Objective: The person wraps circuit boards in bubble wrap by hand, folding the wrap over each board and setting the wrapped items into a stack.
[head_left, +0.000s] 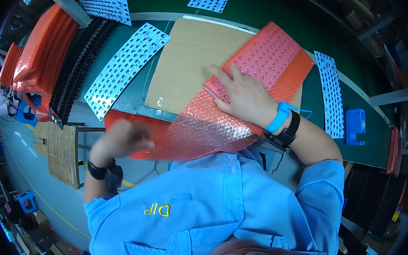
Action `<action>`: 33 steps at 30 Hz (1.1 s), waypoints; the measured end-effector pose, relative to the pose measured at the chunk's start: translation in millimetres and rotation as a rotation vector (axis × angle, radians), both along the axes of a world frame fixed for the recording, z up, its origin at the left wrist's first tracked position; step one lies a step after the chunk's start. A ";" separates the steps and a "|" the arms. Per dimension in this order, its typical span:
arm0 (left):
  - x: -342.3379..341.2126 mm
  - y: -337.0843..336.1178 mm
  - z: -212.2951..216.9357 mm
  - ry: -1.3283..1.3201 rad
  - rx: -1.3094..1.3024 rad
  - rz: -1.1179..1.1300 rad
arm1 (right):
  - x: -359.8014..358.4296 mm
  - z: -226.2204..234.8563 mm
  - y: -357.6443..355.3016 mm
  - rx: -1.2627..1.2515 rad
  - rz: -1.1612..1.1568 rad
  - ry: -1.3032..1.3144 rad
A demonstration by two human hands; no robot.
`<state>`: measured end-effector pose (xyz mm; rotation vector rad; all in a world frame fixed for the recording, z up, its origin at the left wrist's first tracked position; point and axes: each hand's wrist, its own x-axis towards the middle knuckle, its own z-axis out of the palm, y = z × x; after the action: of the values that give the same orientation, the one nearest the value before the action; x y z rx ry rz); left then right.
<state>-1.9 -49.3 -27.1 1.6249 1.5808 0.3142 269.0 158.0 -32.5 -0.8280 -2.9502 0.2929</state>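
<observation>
I judge packing underway: right hand [246, 97] spread flat, ungripping, red bubble wrap [208, 120] and dotted panel [272, 48] beneath; left hand [123, 140] blurred, grip unclear. Next likely needs wrap straightened.

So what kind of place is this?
Probably a factory workshop: there's a long green work surface, several white boards covered in small dark shapes, and shiny red bubble wrap for packing.

I'm seeing red bubble wrap [211, 124] gleaming as thin, glossy plastic, its bumpy surface catching the light. The brown cardboard [186, 61] is looking matt and papery, while the green worktop [135, 92] is showing a smooth, duller face. White patterned panels [126, 68] are shining faintly. The blue shirt [204, 185] is creasing like soft, matt cloth; a wooden stand [63, 154] is looking dull.
</observation>
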 end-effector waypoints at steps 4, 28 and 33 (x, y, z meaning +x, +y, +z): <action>15.6 101.4 52.6 0.233 0.346 0.214 | 0.3 -5.4 9.9 0.031 0.082 0.053; 43.0 380.5 -19.6 0.804 0.248 0.373 | 9.5 -20.6 4.2 0.011 0.135 0.220; 25.6 392.4 -24.2 0.636 0.319 0.276 | 5.7 -22.9 3.9 0.041 0.146 0.260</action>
<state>23.7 343.2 -51.3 1.8589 2.3442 0.2071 274.7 161.9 -55.5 -0.5255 -2.7650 0.3203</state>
